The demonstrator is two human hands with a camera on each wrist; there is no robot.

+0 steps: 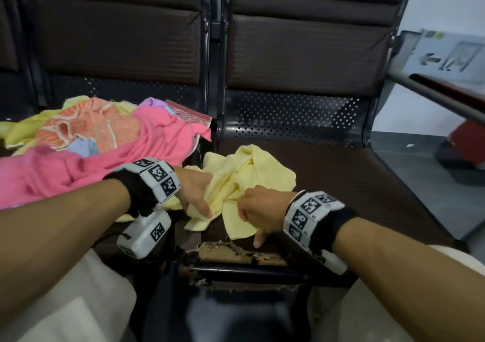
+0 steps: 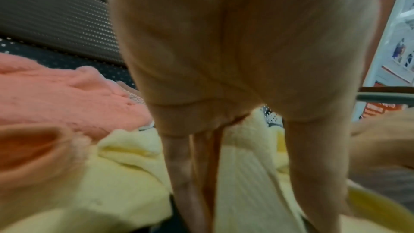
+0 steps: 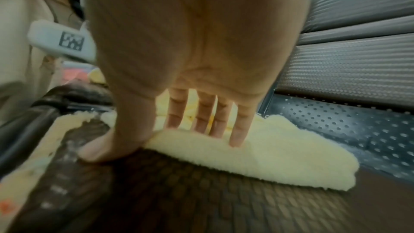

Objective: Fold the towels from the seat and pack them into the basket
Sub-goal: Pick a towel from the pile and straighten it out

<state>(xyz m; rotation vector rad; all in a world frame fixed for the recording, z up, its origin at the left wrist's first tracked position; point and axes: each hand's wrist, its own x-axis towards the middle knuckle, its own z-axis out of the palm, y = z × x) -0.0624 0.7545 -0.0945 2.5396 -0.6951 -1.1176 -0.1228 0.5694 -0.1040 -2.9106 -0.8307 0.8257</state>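
head view: the seat [image 1: 367,184] carries a crumpled yellow towel [image 1: 252,173], so a fold begun now would likely set in the creases. left hand [image 1: 195,193] grips its near edge; right hand [image 1: 258,209] pinches a bunch, thumb off the cloth. the pile [image 1: 86,142] of pink and orange towels touches it at left and may drag along. a basket corner [image 1: 187,113] (mostly buried) shows behind, so packing is blocked.
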